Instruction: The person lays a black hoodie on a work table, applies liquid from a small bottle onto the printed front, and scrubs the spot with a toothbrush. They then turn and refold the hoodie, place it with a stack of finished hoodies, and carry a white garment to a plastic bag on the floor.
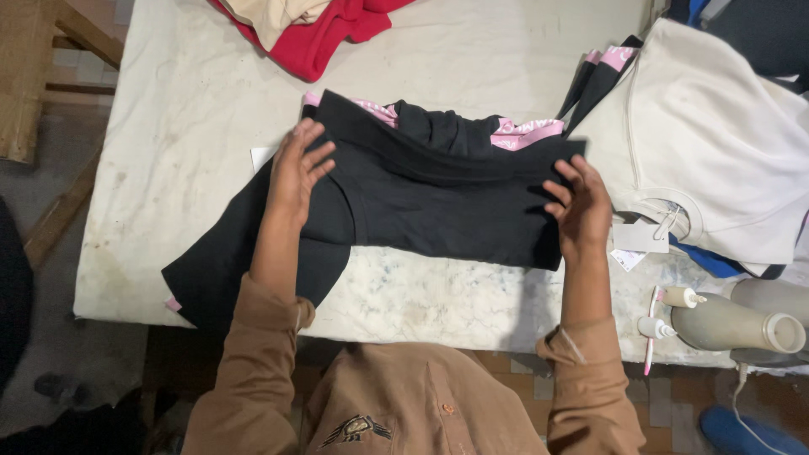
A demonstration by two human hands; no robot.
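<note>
Head camera – looks steeply down, close, table [168, 126].

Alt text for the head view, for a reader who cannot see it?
Seen from above, a person's left hand and right hand press flat on a folded black garment with pink trim on a white table. A white garment lies right, a red one behind.
</note>
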